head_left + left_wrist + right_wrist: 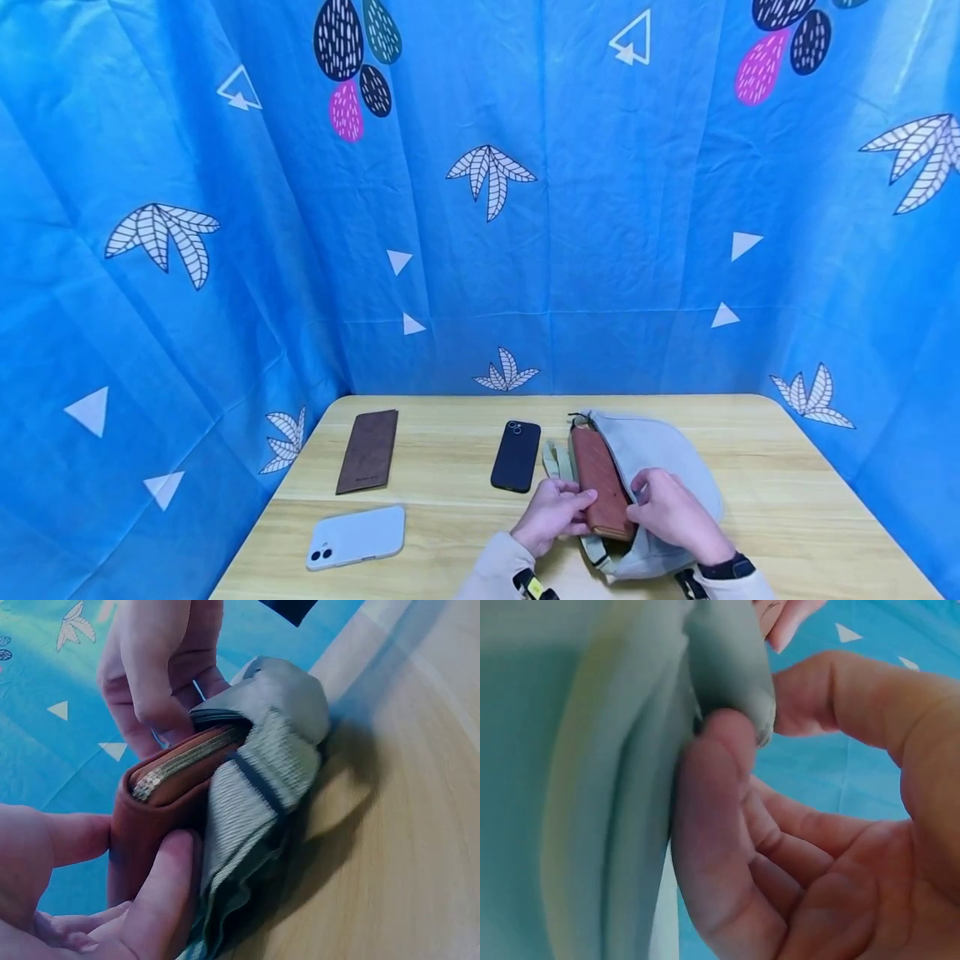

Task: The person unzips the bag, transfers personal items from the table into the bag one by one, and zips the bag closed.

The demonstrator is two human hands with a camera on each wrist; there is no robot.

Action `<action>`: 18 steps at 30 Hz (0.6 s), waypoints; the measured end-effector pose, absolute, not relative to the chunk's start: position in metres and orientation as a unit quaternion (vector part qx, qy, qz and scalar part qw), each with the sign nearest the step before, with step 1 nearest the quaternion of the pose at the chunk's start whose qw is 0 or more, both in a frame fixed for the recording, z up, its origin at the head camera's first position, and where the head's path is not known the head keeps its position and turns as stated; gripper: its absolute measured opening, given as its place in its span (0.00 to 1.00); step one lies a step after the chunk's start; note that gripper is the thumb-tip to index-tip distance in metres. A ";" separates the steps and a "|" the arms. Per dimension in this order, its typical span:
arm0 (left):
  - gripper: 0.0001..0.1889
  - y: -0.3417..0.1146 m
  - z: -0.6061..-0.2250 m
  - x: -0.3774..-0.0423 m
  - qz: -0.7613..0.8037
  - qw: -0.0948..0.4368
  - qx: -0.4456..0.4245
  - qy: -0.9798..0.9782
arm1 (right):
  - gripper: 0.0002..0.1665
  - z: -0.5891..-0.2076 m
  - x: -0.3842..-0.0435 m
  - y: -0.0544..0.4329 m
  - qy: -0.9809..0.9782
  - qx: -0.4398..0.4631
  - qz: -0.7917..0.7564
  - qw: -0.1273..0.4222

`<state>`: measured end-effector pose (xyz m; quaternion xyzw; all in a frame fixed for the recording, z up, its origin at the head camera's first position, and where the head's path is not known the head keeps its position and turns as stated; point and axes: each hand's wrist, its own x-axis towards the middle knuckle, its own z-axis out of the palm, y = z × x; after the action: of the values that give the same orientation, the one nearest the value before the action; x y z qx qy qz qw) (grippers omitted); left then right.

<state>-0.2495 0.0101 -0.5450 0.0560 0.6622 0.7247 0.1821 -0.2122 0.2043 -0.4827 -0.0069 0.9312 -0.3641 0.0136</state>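
A brown zipped wallet [600,475] lies partly inside the open mouth of a pale grey bag [663,446]. My left hand [553,512] pinches the wallet's near end between thumb and fingers. In the left wrist view, the metal zip [176,766] runs along the wallet's edge, beside a ribbed strap [251,795] of the bag. On the other side, my right hand [675,512] pinches the bag's opening edge; the right wrist view shows its thumb and finger on the grey fabric [731,660]. The wallet's far part is tucked under the bag's rim.
Left of the bag lies a dark phone [516,456]. Farther left are a flat dark brown wallet [367,452] and a white phone [356,537]. A blue patterned cloth [480,275] hangs behind the wooden table [450,475] and at both sides.
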 end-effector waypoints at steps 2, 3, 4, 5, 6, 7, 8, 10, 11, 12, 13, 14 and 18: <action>0.20 0.011 -0.545 -0.249 0.723 0.186 0.060 0.663 | 0.11 -0.484 -0.214 0.204 0.939 0.007 -0.343 0.000; 0.23 0.012 -0.546 -0.249 0.721 0.190 0.061 0.664 | 0.09 -0.486 -0.214 0.204 0.944 0.011 -0.329 -0.008; 0.26 0.012 -0.546 -0.248 0.718 0.191 0.062 0.666 | 0.08 -0.488 -0.215 0.204 0.949 0.013 -0.315 -0.020; 0.28 0.013 -0.546 -0.247 0.717 0.192 0.064 0.667 | 0.06 -0.489 -0.216 0.203 0.953 0.014 -0.301 -0.031; 0.30 0.014 -0.546 -0.246 0.715 0.193 0.066 0.668 | 0.06 -0.490 -0.216 0.203 0.958 0.016 -0.285 -0.042; 0.31 0.015 -0.545 -0.245 0.713 0.195 0.066 0.670 | 0.08 -0.491 -0.216 0.203 0.962 0.015 -0.269 -0.054; 0.31 0.016 -0.545 -0.244 0.713 0.197 0.067 0.670 | 0.10 -0.492 -0.217 0.202 0.965 0.013 -0.253 -0.069; 0.31 0.017 -0.544 -0.242 0.712 0.201 0.067 0.669 | 0.14 -0.493 -0.217 0.202 0.968 0.012 -0.232 -0.095; 0.29 0.017 -0.544 -0.241 0.713 0.205 0.067 0.667 | 0.14 -0.493 -0.216 0.202 0.969 0.013 -0.225 -0.103; 0.28 0.018 -0.544 -0.241 0.714 0.212 0.065 0.664 | 0.15 -0.494 -0.216 0.203 0.970 0.012 -0.217 -0.110; 0.25 0.018 -0.544 -0.241 0.715 0.219 0.063 0.661 | 0.15 -0.494 -0.216 0.203 0.970 0.013 -0.213 -0.115; 0.23 0.019 -0.544 -0.241 0.715 0.227 0.061 0.659 | 0.15 -0.494 -0.215 0.203 0.971 0.014 -0.210 -0.116; 0.17 0.020 -0.544 -0.243 0.716 0.251 0.048 0.650 | 0.15 -0.492 -0.216 0.204 0.973 0.017 -0.202 -0.108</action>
<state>-0.2426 0.0204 -0.5441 0.0483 0.6497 0.7158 0.2514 -0.2157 0.2043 -0.4918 0.0165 0.9732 -0.2024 -0.1082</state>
